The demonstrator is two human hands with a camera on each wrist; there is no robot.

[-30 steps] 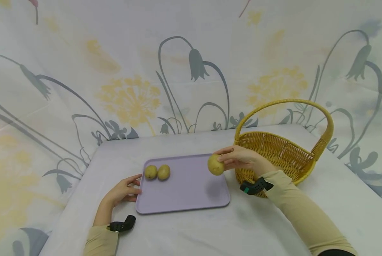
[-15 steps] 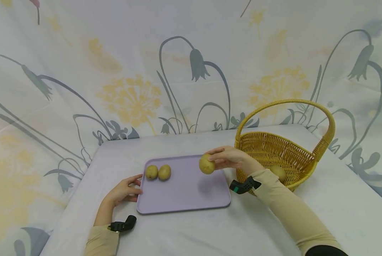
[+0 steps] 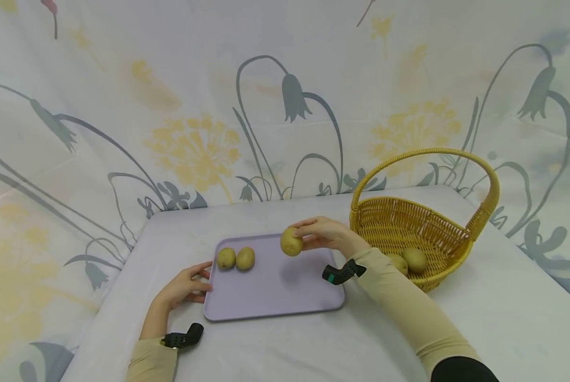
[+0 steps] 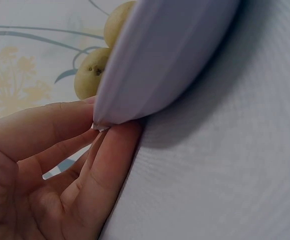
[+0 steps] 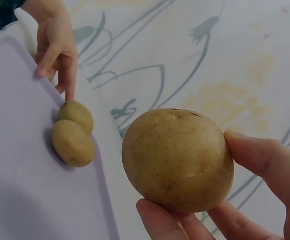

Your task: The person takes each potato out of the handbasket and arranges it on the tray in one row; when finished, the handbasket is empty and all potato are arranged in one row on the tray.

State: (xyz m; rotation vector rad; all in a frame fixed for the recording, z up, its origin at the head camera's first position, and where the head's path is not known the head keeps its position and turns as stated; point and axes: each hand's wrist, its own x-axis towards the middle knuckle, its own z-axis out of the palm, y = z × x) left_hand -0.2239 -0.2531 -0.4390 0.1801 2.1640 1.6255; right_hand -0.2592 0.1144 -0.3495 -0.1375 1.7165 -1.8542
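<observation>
My right hand holds a yellow-brown potato between thumb and fingertips, raised above the lilac tray. The right wrist view shows that potato large, with the fingertips at its side and underside. Two more potatoes, one on the left and one beside it, sit close together at the tray's left end. At that end my left hand grips the rim; in the left wrist view its fingertips meet at the tray edge.
A yellow wicker basket with a tall arched handle stands right of the tray. Inside lie a potato and another partly hidden by the right sleeve. White cloth covers the table, backed by a flower-print curtain.
The right hand has carried its potato leftward, from the tray's right end toward its middle. Its sleeve has uncovered potatoes in the basket. The left hand stays at the rim.
</observation>
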